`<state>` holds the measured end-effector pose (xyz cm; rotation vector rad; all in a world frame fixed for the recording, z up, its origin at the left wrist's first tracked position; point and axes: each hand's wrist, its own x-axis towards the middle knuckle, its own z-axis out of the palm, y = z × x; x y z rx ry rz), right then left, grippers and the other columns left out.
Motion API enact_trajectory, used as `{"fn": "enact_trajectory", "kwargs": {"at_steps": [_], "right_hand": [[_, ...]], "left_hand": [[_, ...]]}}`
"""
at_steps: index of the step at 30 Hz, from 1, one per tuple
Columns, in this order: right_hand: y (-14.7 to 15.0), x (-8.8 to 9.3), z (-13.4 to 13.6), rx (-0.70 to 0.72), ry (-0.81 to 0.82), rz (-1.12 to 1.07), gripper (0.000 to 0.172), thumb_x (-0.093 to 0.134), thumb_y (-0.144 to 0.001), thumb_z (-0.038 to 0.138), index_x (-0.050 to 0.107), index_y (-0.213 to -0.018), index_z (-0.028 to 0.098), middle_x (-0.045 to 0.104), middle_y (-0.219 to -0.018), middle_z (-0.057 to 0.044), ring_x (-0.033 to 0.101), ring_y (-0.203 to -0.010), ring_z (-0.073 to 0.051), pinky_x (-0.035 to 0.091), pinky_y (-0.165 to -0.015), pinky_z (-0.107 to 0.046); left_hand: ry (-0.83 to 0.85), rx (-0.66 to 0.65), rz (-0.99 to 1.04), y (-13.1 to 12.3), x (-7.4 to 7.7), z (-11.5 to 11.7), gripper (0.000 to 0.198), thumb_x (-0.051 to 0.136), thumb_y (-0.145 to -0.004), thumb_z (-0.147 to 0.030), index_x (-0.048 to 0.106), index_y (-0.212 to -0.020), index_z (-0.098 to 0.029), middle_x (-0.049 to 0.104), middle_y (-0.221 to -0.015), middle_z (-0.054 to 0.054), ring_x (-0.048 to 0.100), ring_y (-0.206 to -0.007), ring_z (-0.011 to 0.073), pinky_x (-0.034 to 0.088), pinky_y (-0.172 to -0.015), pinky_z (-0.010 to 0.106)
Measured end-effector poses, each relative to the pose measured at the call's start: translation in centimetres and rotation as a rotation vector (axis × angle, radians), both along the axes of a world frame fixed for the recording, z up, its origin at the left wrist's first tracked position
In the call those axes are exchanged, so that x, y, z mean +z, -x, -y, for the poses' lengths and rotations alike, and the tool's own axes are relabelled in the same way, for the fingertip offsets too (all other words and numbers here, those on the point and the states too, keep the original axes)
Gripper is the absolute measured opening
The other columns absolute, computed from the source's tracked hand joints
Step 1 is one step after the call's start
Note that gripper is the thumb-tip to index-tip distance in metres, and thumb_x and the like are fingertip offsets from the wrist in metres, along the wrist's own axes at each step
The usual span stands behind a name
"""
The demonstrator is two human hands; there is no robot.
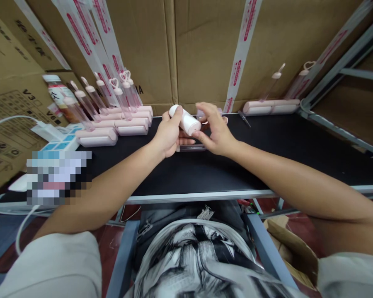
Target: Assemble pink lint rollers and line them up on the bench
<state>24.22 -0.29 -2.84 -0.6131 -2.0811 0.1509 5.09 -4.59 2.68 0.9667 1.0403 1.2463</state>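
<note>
Closest of all, patterned cloth point(186, 260) covers the lap, with an open cardboard box point(290, 246) on the floor to the right. Beyond runs the pale front edge of a black desk point(180, 176). Over its middle, the left hand point(169, 134) grips a white cylinder point(188, 121) with a pale pink end, thumb on top and fingers underneath, tilted down toward the right. The right hand point(219, 131) is spread, its fingers curved and its thumb by the pink end; whether the thumb touches cannot be told. Below the cylinder, a clear pinkish piece point(192, 147) is partly hidden by the hands. To the left sit pink cases point(132, 127), clear tubes with looped tops point(118, 94) rising above them, near a power strip point(62, 145) and a bottle point(59, 94). Back right, two more pink cases point(257, 108) lie end to end. Taped cardboard point(205, 62) stands behind everything.
</note>
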Motion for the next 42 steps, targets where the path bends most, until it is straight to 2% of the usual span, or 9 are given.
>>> {"fn": "enact_trajectory", "kwargs": {"at_steps": [7,12,17,19,24,29,33,38,42], "right_hand": [[-0.5,0.8,-1.4,-0.096,-0.038,0.085,0.078,0.061,-0.101,0.071,0.05,-0.163,0.024,0.057,-0.161,-0.02,0.063,-0.138,-0.04,0.064,-0.103,-0.059],[-5.4,1.6,-5.7,-0.518,0.11,0.241,0.045,0.057,-0.103,0.043,0.073,-0.134,0.013,0.076,-0.127,-0.022,0.071,-0.121,-0.04,0.055,-0.112,-0.06],[-8.4,0.5,-8.4,-0.801,0.478,0.5,0.072,0.068,-0.097,0.049,0.057,-0.156,0.009,0.074,-0.135,-0.029,0.071,-0.123,-0.044,0.057,-0.106,-0.058],[-8.2,0.2,-8.7,-0.823,0.517,0.528,0.066,0.065,-0.099,0.044,0.06,-0.155,0.009,0.076,-0.134,-0.028,0.073,-0.122,-0.043,0.058,-0.105,-0.055],[-7.3,0.7,-8.4,-0.779,0.513,0.475,0.04,0.065,-0.095,0.029,0.085,-0.125,0.012,0.081,-0.131,-0.022,0.074,-0.126,-0.041,0.056,-0.11,-0.048],[-6.3,2.6,-6.3,-0.726,0.404,0.28,0.03,0.065,-0.092,0.027,0.087,-0.105,0.011,0.085,-0.11,-0.02,0.077,-0.113,-0.039,0.058,-0.104,-0.047],[-5.3,3.4,-4.3,-0.63,0.4,0.081,0.018,0.062,-0.087,0.023,0.079,-0.087,0.017,0.082,-0.086,-0.015,0.078,-0.09,-0.033,0.063,-0.088,-0.046],[-4.4,3.3,-3.4,-0.361,0.495,-0.203,0.017,0.066,-0.08,0.024,0.071,-0.097,0.023,0.079,-0.082,-0.008,0.071,-0.066,-0.026,0.06,-0.064,-0.043],[-3.5,3.7,-2.2,-0.187,0.475,-0.288,0.019,0.07,-0.078,0.03,0.073,-0.096,0.024,0.07,-0.074,-0.001,0.061,-0.061,-0.019,0.054,-0.06,-0.036]], "left_hand": [[-0.134,-0.012,0.017,0.9,0.6,-0.3,0.053,0.065,-0.106,-0.049,0.04,-0.152,-0.042,0.072,-0.116,0.003,0.077,-0.089,0.0197,0.073,-0.076,0.04],[-0.188,0.051,-0.042,2.1,0.6,-1.1,0.055,0.072,-0.102,-0.04,0.046,-0.151,-0.046,0.07,-0.124,0.004,0.075,-0.098,0.0219,0.071,-0.083,0.045],[-0.194,0.111,-0.095,2.6,0.2,-1.7,0.053,0.075,-0.1,-0.035,0.053,-0.148,-0.042,0.068,-0.117,0.005,0.075,-0.101,0.0261,0.069,-0.084,0.05],[-0.173,0.103,-0.095,2.6,0.1,-1.7,0.055,0.077,-0.099,-0.037,0.052,-0.149,-0.042,0.068,-0.116,0.005,0.076,-0.1,0.0262,0.069,-0.082,0.048],[-0.098,0.043,-0.085,2.6,0.4,-1.5,0.06,0.082,-0.094,-0.043,0.055,-0.147,-0.042,0.072,-0.11,0.004,0.073,-0.081,0.0183,0.068,-0.068,0.032],[-0.084,0.022,-0.08,2.9,0.8,-1.6,0.055,0.078,-0.096,-0.042,0.055,-0.146,-0.04,0.071,-0.103,0.002,0.07,-0.072,0.015,0.066,-0.061,0.028],[-0.098,-0.015,-0.075,2.9,0.7,-1.7,0.055,0.076,-0.097,-0.044,0.054,-0.147,-0.04,0.071,-0.101,0.002,0.071,-0.075,0.017,0.066,-0.061,0.028],[-0.103,-0.055,-0.033,2.4,0.9,-0.9,0.056,0.079,-0.096,-0.045,0.056,-0.147,-0.041,0.071,-0.098,0.002,0.072,-0.077,0.0184,0.066,-0.062,0.028],[-0.099,-0.07,-0.005,1.9,1.2,-0.2,0.058,0.08,-0.095,-0.046,0.056,-0.148,-0.041,0.071,-0.099,0.003,0.074,-0.08,0.0201,0.067,-0.065,0.03]]}}
